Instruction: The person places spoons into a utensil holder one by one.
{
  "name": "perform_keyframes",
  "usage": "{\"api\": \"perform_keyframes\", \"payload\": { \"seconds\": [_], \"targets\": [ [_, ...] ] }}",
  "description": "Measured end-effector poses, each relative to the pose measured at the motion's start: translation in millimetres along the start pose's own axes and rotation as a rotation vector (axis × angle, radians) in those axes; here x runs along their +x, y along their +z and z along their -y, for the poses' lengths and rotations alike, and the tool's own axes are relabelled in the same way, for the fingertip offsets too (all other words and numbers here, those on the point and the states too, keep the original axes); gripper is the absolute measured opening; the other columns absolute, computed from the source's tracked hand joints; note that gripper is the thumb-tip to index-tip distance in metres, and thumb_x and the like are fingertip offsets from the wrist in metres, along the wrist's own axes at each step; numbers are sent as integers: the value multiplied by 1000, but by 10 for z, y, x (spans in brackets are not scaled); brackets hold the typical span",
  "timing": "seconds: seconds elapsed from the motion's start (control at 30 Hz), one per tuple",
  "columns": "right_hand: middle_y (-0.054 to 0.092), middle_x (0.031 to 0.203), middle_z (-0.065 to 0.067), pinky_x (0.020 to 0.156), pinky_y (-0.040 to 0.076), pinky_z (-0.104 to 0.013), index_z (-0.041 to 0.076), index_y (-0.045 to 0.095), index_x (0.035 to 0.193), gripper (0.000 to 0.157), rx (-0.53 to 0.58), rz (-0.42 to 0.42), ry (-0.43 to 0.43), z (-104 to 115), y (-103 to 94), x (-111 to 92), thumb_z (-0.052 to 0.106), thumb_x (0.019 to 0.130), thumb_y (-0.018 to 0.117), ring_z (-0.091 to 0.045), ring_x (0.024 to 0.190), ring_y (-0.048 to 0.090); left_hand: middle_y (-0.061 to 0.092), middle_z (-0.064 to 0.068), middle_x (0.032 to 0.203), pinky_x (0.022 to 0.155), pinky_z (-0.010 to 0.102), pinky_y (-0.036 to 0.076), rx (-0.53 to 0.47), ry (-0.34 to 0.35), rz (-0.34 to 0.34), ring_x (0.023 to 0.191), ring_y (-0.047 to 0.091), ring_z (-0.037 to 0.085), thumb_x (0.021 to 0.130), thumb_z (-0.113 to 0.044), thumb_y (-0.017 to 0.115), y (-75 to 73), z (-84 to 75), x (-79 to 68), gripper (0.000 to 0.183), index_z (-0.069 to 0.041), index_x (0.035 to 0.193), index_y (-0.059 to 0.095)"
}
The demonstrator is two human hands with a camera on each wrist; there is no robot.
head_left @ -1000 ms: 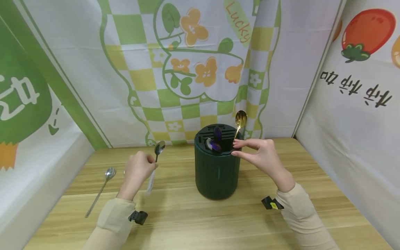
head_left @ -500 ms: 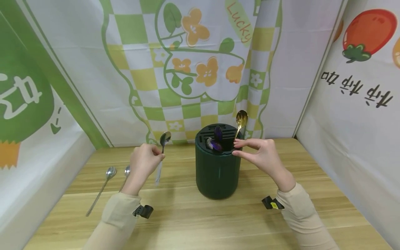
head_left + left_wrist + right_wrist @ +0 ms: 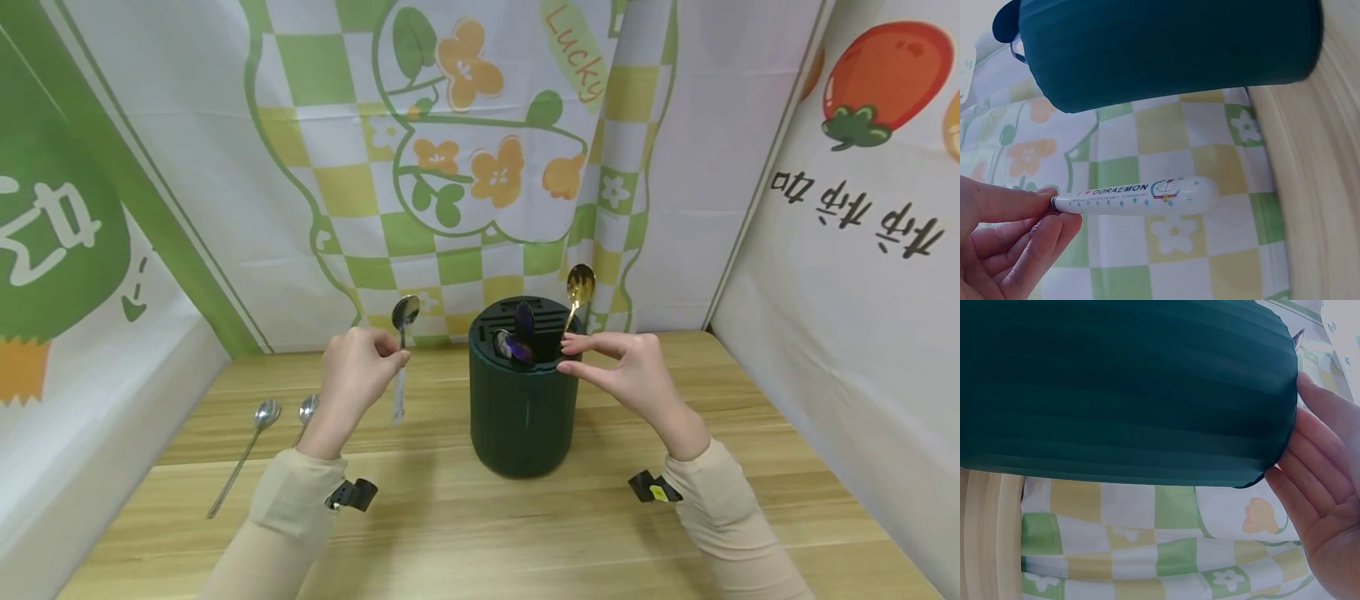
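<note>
My left hand (image 3: pixel 362 364) pinches a spoon (image 3: pixel 406 311) by its neck, raised above the table with the bowl up. In the left wrist view its white handle (image 3: pixel 1185 195) carries a cartoon print and the word DORAEMON. A dark green ribbed cutlery holder (image 3: pixel 522 425) stands upright to the right of it. Purple spoons (image 3: pixel 519 348) and a gold spoon (image 3: pixel 581 285) stick up from its slotted top. At the holder's right rim my right hand (image 3: pixel 630 371) rests with extended fingertips, beside the gold spoon's stem. The right wrist view shows those fingers (image 3: pixel 1310 462) against the rim.
Two silver spoons lie on the wooden table (image 3: pixel 480 533) at the left: one spoon (image 3: pixel 243 458) in full view, the other spoon (image 3: pixel 308 408) partly behind my left forearm. A patterned cloth (image 3: pixel 450 208) hangs behind the holder.
My left hand has moved right and away from me, lifting the spoon higher and bringing it nearer the holder. The second silver spoon has come into view behind it. My right hand stays put.
</note>
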State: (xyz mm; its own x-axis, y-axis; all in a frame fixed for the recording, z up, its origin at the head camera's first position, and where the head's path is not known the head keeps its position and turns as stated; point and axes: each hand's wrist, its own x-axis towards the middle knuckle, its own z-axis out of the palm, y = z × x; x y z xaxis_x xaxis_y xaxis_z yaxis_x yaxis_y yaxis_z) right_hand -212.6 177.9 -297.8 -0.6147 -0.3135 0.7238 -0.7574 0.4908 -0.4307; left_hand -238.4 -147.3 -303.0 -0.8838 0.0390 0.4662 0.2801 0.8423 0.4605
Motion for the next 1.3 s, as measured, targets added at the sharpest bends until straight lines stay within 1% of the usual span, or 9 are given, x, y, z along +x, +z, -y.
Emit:
{"api": "perform_keyframes", "payload": {
  "seconds": [0.17, 0.27, 0.53, 0.67, 0.77, 0.9, 1.1, 1.3],
  "targets": [
    [69, 90, -7, 82, 48, -27, 6, 71, 85, 19, -2, 3, 4, 8, -3, 1, 11, 67, 76, -16, 86, 65, 66, 0, 67, 59, 32, 43, -23, 19, -14, 59, 57, 16, 76, -24, 68, -36, -80, 34, 12, -13, 71, 67],
    [69, 90, -7, 82, 48, -27, 6, 71, 85, 19, -4, 3, 7, 16, -7, 0, 11, 67, 76, -16, 86, 65, 66, -1, 67, 58, 31, 44, -35, 32, -22, 58, 57, 15, 76, -24, 68, -52, -124, 52, 11, -14, 70, 67],
    [69, 90, -8, 81, 49, -28, 5, 71, 84, 19, -11, -2, 6, 21, -3, -4, 10, 66, 76, -18, 86, 65, 66, 0, 67, 55, 30, 46, -84, 40, -50, 57, 58, 14, 75, -22, 69, -74, -250, 83, 10, -13, 70, 67],
    [69, 90, -6, 81, 48, -25, 6, 71, 84, 19, 3, -13, -8, -52, 17, -14, 13, 67, 76, -15, 86, 65, 66, 0, 67, 55, 29, 46, -102, 49, -63, 57, 58, 13, 74, -21, 69, -79, -301, 100, 9, -12, 70, 68],
    [69, 91, 0, 82, 47, -20, 12, 72, 85, 19, 0, -17, -7, -171, 43, -35, 19, 68, 75, -9, 87, 64, 66, -1, 66, 55, 29, 46, -114, 50, -65, 56, 58, 13, 75, -21, 69, -82, -334, 109, 9, -13, 71, 68],
    [68, 93, 6, 82, 46, -18, 19, 71, 86, 19, -3, -15, -4, -300, 69, -63, 27, 69, 74, -4, 89, 63, 65, -3, 65, 55, 28, 45, -128, 59, -65, 56, 57, 11, 75, -23, 69, -87, -374, 120, 9, -14, 71, 68],
    [68, 94, 7, 82, 46, -19, 20, 71, 87, 19, 6, -13, -4, -334, 74, -68, 29, 70, 73, -3, 89, 63, 65, -3, 66, 54, 28, 46, -138, 102, -84, 56, 58, 10, 75, -23, 69, -100, -431, 134, 9, -15, 71, 68],
    [68, 93, 7, 82, 46, -18, 19, 72, 87, 20, 0, -13, -13, -316, 71, -51, 28, 69, 74, -2, 89, 62, 65, -3, 66, 55, 28, 47, -163, 135, -126, 56, 58, 9, 75, -24, 70, -142, -524, 141, 9, -15, 71, 69]
  ]
}}
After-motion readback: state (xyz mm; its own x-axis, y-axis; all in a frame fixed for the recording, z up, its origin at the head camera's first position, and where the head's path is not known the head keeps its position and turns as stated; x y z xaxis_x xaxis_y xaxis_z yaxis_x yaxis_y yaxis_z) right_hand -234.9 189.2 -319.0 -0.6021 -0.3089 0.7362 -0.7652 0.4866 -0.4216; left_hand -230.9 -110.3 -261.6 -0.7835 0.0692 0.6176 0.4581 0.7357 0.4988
